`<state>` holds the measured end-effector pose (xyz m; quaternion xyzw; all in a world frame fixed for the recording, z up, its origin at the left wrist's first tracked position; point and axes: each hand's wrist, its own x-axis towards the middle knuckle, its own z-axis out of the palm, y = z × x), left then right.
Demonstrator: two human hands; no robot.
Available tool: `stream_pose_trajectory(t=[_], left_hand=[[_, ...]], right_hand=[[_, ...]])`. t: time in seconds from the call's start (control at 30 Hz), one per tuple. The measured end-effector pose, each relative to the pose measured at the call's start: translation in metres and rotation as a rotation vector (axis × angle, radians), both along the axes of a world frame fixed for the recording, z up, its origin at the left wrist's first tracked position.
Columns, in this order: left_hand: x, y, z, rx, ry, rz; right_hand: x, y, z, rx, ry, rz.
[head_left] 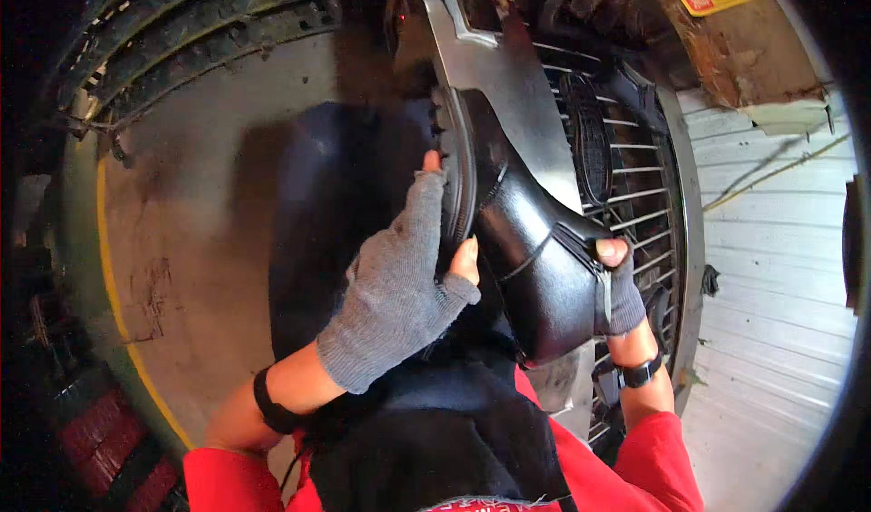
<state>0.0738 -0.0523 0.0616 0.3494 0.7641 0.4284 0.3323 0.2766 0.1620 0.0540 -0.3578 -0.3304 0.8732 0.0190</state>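
A shiny black ankle boot (540,258) lies on its side in front of me, between both hands. Its thick ridged sole (461,167) faces left, and its shaft reaches toward the lower right, with a zipper near the top. My left hand (399,285), in a grey fingerless glove, is closed on the boot at the sole and heel; most of its fingers are hidden. Gripping the shaft's upper edge near the zipper is my right hand (621,285), also gloved in grey. The thumb shows on the outside, and its other fingers are out of sight.
A bare metal ledge (531,90) runs beyond the boot. To its right, a wire rack (640,226) bears a dark sole-shaped piece (590,140). Dark tiered racking (200,40) stands at the upper left. A yellow line (113,276) marks the floor's left side.
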Motion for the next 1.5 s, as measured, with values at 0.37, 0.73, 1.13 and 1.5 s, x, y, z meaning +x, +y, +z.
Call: stream_pose_trajectory(t=[0.37, 0.73, 1.13, 1.5], left_hand=[[-0.076, 0.023, 0.052, 0.320, -0.023, -0.139], [-0.087, -0.051, -0.040, 0.201, 0.954, -0.640], [-0.138, 0.021, -0.063, 0.269, -0.028, -0.044], [-0.076, -0.043, 0.007, 0.508, 0.276, -0.430]], right_hand=[[-0.039, -0.055, -0.017, 1.120, 0.269, 0.174], [-0.145, -0.020, -0.047, 0.806, 0.228, 0.255], [-0.193, 0.006, -0.032, 1.133, 0.100, 0.389], [-0.117, -0.018, 0.040, 1.171, 0.600, 0.779]])
